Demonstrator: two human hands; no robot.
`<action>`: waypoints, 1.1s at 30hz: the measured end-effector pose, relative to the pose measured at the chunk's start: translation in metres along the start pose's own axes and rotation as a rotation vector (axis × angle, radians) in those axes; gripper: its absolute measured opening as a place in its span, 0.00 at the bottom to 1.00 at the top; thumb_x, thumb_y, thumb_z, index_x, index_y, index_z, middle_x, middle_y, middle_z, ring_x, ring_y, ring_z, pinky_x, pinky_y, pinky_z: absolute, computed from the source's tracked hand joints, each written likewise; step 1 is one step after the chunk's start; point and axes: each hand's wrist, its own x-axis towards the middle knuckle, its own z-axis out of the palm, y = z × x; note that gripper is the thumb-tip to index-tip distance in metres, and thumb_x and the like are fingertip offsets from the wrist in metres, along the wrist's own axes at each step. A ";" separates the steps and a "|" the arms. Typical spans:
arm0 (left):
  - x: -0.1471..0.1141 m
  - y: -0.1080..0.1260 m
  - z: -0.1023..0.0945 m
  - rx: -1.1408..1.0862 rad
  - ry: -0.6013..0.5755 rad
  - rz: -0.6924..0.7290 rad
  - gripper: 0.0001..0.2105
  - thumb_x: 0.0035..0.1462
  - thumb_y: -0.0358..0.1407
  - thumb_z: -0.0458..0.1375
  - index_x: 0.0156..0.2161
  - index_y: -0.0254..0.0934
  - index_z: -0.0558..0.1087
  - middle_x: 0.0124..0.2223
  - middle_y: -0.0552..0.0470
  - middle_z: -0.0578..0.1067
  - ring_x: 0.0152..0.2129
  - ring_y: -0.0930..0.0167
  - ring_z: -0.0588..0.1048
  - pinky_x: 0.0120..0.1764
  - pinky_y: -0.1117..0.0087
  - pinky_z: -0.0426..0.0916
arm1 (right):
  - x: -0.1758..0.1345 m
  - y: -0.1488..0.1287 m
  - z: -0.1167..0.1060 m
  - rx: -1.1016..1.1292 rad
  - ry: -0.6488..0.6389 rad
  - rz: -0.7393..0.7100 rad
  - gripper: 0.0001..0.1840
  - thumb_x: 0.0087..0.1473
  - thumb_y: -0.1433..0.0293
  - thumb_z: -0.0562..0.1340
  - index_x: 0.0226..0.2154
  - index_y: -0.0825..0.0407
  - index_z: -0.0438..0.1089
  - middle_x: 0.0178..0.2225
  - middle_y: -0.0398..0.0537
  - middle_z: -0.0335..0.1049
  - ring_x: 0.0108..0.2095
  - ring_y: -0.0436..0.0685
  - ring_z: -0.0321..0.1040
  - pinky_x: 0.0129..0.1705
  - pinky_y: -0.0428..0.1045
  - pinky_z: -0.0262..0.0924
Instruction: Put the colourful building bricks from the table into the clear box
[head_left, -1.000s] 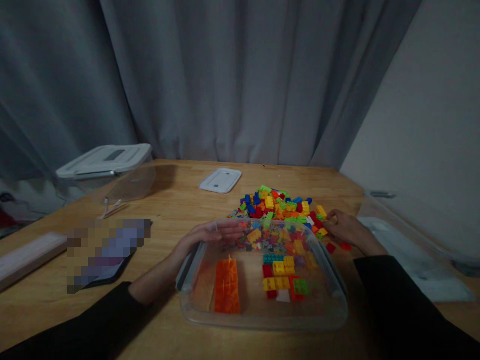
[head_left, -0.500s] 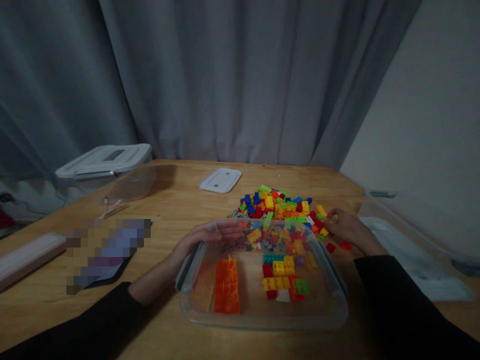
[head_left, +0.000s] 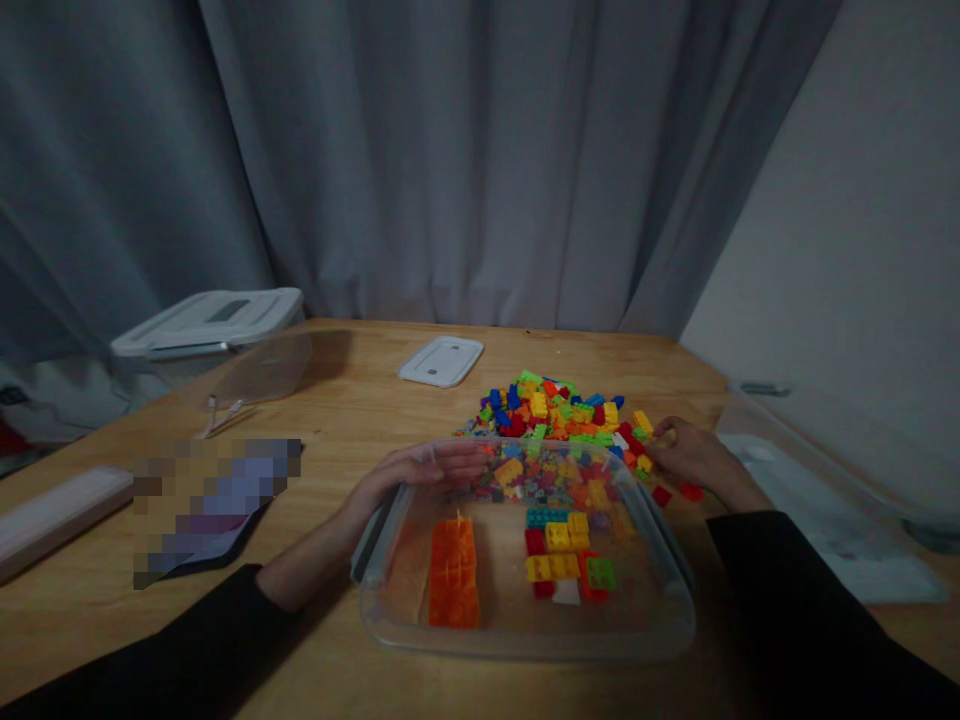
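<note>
A clear plastic box (head_left: 525, 640) stands in front of me with an orange moulded piece (head_left: 454, 575) on its left side and several toy bricks (head_left: 559, 560) on its right. My left hand (head_left: 427, 470) lies at the box's far left corner, fingers stretched out flat and partly seen through the wall. At the right edge of a large heap of colourful toy bricks (head_left: 555, 410) is my right hand (head_left: 694, 460), its fingers bent together by red and yellow bricks. Whatever they pinch is too small to make out. Two loose red bricks (head_left: 661, 496) lie just below that hand.
Farther back lies a white lid (head_left: 441, 361). A lidded clear container (head_left: 217, 330) stands at the left, with a white cable (head_left: 221, 415) beside it. A pixelated flat object (head_left: 217, 510) and a long pale box (head_left: 67, 515) are nearer. Another clear bin (head_left: 825, 500) is at the right.
Beside my right fingertips, a yellow brick at the heap's edge has shifted slightly left. My left hand and the clear box stay where they were.
</note>
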 end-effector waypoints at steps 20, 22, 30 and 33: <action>0.000 -0.002 -0.001 -0.013 -0.006 0.013 0.23 0.59 0.32 0.52 0.57 0.38 0.78 0.63 0.44 0.75 0.64 0.54 0.68 0.69 0.43 0.50 | -0.003 -0.004 -0.005 -0.013 0.008 0.037 0.20 0.53 0.54 0.62 0.42 0.50 0.72 0.29 0.54 0.77 0.32 0.66 0.76 0.32 0.53 0.60; 0.000 -0.002 -0.001 -0.006 0.004 0.008 0.23 0.60 0.32 0.51 0.57 0.38 0.78 0.64 0.45 0.75 0.64 0.54 0.68 0.69 0.43 0.49 | -0.005 -0.006 -0.007 0.028 0.017 0.035 0.19 0.53 0.55 0.62 0.42 0.50 0.71 0.27 0.52 0.77 0.30 0.64 0.75 0.30 0.52 0.60; 0.000 -0.002 0.001 -0.035 0.023 -0.002 0.24 0.59 0.32 0.51 0.57 0.39 0.78 0.63 0.45 0.75 0.64 0.54 0.69 0.68 0.44 0.52 | -0.010 -0.008 -0.011 0.169 0.084 0.015 0.19 0.51 0.54 0.64 0.41 0.48 0.70 0.24 0.46 0.76 0.26 0.61 0.73 0.27 0.51 0.57; -0.001 -0.002 0.002 -0.033 0.023 0.006 0.23 0.60 0.32 0.50 0.57 0.38 0.78 0.63 0.45 0.76 0.64 0.55 0.69 0.69 0.45 0.51 | -0.011 -0.012 -0.013 0.223 0.150 0.005 0.17 0.52 0.57 0.64 0.42 0.48 0.70 0.26 0.46 0.76 0.28 0.60 0.74 0.29 0.51 0.59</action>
